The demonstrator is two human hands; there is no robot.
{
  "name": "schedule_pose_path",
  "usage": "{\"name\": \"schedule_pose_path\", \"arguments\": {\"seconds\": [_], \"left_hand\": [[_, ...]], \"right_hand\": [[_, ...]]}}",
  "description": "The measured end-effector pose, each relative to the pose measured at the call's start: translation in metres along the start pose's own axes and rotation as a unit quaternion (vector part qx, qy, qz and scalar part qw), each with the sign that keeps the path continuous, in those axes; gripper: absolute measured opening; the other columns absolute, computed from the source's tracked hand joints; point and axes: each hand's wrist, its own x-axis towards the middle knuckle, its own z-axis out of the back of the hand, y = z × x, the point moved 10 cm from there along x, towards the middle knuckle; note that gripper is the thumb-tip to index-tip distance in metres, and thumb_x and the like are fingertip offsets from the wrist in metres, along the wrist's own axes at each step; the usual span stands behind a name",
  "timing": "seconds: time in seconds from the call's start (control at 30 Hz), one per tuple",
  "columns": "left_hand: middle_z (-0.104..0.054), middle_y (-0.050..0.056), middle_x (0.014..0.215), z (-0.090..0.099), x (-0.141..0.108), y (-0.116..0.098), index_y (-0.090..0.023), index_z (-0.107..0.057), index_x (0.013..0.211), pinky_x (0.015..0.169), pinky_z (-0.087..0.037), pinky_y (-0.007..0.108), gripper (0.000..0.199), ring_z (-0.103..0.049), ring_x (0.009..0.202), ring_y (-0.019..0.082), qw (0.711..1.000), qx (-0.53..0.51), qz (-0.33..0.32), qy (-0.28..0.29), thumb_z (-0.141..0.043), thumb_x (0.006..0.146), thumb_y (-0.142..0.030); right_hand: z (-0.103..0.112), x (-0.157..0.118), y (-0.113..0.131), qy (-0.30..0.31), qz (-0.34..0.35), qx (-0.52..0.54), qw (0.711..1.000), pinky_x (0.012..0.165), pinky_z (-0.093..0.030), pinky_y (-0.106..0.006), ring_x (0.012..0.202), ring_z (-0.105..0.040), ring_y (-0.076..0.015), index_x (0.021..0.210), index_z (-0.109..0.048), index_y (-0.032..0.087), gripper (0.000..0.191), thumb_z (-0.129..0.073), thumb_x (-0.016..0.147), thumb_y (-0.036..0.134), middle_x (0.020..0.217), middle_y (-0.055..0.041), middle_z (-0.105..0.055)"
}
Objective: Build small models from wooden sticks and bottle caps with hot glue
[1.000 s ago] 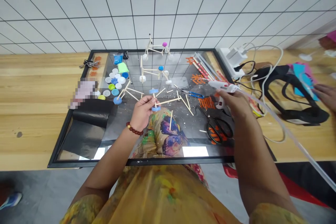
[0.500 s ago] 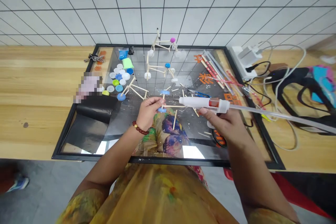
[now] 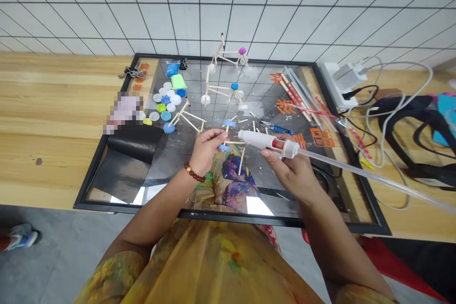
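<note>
Over a black-framed glass board (image 3: 228, 213) on a wooden workbench (image 3: 53, 95), the person's two bare hands meet near the board's lower middle. The left hand (image 3: 206, 149), a red bead bracelet (image 3: 194, 172) at its wrist, is closed with fingers curled around a small stick frame (image 3: 233, 142), holding it low over the glass, a blue bottle cap (image 3: 229, 123) at its upper end. The right hand (image 3: 290, 166) is wrapped around a white hot glue gun (image 3: 261, 140), its nozzle pointing left, just beside the stick frame, and a long clear glue stick (image 3: 356, 173) runs off to the right across the board's frame. Farther up the board stand two taller stick models (image 3: 221, 92), and another sits to the left with a blue cap at its foot. Loose bottle caps (image 3: 166, 104) lie in a cluster, blue-handled snips (image 3: 280, 128) just above the glue gun, a black sheet (image 3: 124, 166) at the left edge
</note>
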Motion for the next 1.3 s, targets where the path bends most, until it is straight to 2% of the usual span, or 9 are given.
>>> {"name": "schedule_pose_path", "arguments": {"seconds": [0.1, 0.2, 0.33, 0.6, 0.77, 0.93, 1.1, 1.3], "left_hand": [[-0.063, -0.001, 0.065, 0.000, 0.000, 0.000, -0.015, -0.071, 0.071, 0.053, -0.041, 0.019, 0.031, -0.055, 0.058, 0.008, 1.000, -0.006, 0.003, -0.001, -0.090, 0.058, -0.036], [-0.063, -0.001, 0.065, 0.000, 0.000, 0.000, -0.015, -0.071, 0.071, 0.053, -0.042, 0.020, 0.028, -0.056, 0.059, 0.008, 1.000, -0.009, 0.007, -0.001, -0.089, 0.061, -0.034], [-0.064, 0.000, 0.066, 0.000, 0.000, 0.002, -0.015, -0.071, 0.072, 0.055, -0.044, 0.020, 0.025, -0.057, 0.060, 0.008, 1.000, -0.014, 0.011, -0.003, -0.088, 0.064, -0.031], [-0.064, 0.001, 0.068, -0.001, -0.001, 0.000, -0.015, -0.071, 0.072, 0.057, -0.046, 0.021, 0.023, -0.058, 0.061, 0.009, 1.000, -0.003, 0.016, 0.006, -0.086, 0.066, -0.031], [-0.065, 0.000, 0.067, 0.000, -0.001, 0.000, -0.015, -0.072, 0.072, 0.056, -0.046, 0.020, 0.023, -0.059, 0.062, 0.009, 1.000, -0.010, 0.020, -0.002, -0.087, 0.064, -0.029], [-0.065, 0.000, 0.065, -0.001, 0.000, 0.001, -0.015, -0.072, 0.071, 0.055, -0.046, 0.020, 0.024, -0.058, 0.060, 0.009, 1.000, -0.013, 0.017, 0.002, -0.088, 0.063, -0.031], [-0.066, 0.000, 0.067, 0.000, 0.000, 0.001, -0.015, -0.072, 0.072, 0.056, -0.046, 0.021, 0.025, -0.059, 0.061, 0.009, 1.000, -0.010, 0.017, -0.003, -0.088, 0.063, -0.031], [-0.066, 0.000, 0.067, 0.000, -0.001, 0.000, -0.015, -0.071, 0.071, 0.057, -0.046, 0.021, 0.025, -0.058, 0.061, 0.009, 1.000, -0.012, 0.015, -0.001, -0.088, 0.064, -0.031]], "right_hand": [[0.002, -0.001, -0.003, -0.040, 0.001, -0.013, 0.999, 0.083, -0.054, -0.043, 0.098, -0.065, -0.0290, 0.081, -0.068, 0.023, 0.036, -0.056, 0.094, 0.054, 0.095, -0.0106, -0.066], [0.000, -0.001, -0.007, -0.052, -0.002, -0.033, 0.998, 0.086, -0.054, -0.045, 0.101, -0.062, -0.0289, 0.081, -0.070, 0.022, 0.041, -0.055, 0.093, 0.058, 0.094, -0.0104, -0.064], [-0.002, -0.002, -0.011, -0.059, -0.011, -0.038, 0.997, 0.085, -0.053, -0.043, 0.101, -0.059, -0.0282, 0.085, -0.072, 0.020, 0.046, -0.054, 0.092, 0.061, 0.093, -0.0103, -0.062], [-0.004, 0.001, -0.010, -0.064, 0.001, -0.054, 0.996, 0.088, -0.050, -0.047, 0.100, -0.059, -0.0295, 0.072, -0.067, 0.023, 0.045, -0.053, 0.094, 0.059, 0.075, -0.0071, -0.058], [-0.003, 0.002, -0.007, -0.071, 0.016, -0.053, 0.996, 0.085, -0.051, -0.046, 0.098, -0.060, -0.0289, 0.076, -0.069, 0.022, 0.044, -0.053, 0.093, 0.060, 0.083, -0.0088, -0.063], [-0.004, 0.002, -0.008, -0.075, 0.017, -0.054, 0.996, 0.084, -0.052, -0.047, 0.098, -0.059, -0.0298, 0.075, -0.070, 0.022, 0.046, -0.052, 0.093, 0.061, 0.083, -0.0097, -0.062], [-0.005, 0.002, -0.011, -0.073, 0.002, -0.053, 0.996, 0.084, -0.052, -0.048, 0.099, -0.058, -0.0309, 0.071, -0.067, 0.024, 0.046, -0.052, 0.092, 0.062, 0.083, -0.0104, -0.062], [0.003, 0.002, -0.019, -0.092, -0.036, -0.033, 0.995, 0.082, -0.053, -0.048, 0.091, -0.061, -0.0296, 0.071, -0.064, 0.024, 0.046, -0.056, 0.089, 0.066, 0.086, -0.0105, -0.061]]}}
